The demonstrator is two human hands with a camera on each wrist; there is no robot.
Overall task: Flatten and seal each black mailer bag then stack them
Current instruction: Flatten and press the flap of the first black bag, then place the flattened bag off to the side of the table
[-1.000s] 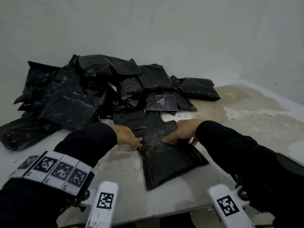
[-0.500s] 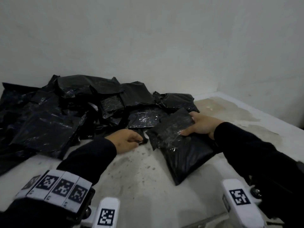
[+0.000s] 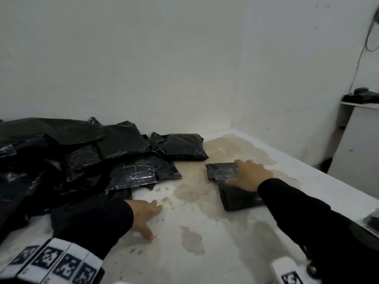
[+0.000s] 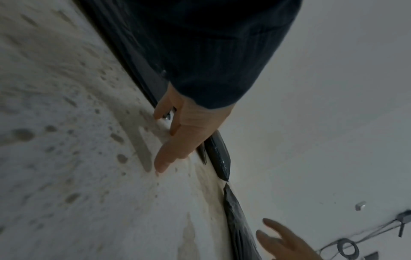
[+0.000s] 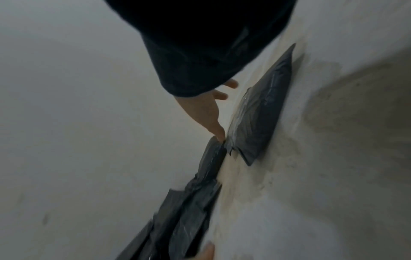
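A flat black mailer bag (image 3: 235,198) lies alone on the right part of the stained white table (image 3: 205,238). My right hand (image 3: 249,175) is spread over its far half with straight fingers. In the right wrist view that hand (image 5: 206,109) seems to float just above the bag (image 5: 260,119); I cannot tell whether they touch. My left hand (image 3: 146,212) lies open on bare table, fingers straight, beside the big heap of crumpled black mailers (image 3: 82,156). The left wrist view shows the left hand (image 4: 175,140) with fingertips on the tabletop, holding nothing.
The heap fills the table's left and back against the white wall. One puffy mailer (image 3: 184,147) sits at the heap's right end. A white cabinet (image 3: 356,144) with dark gear and cables stands past the table's right edge.
The right hand carried the mailer from the table's middle to the right side and laid it down. The left hand let go of it and now lies flat on the table. The head view swung right.
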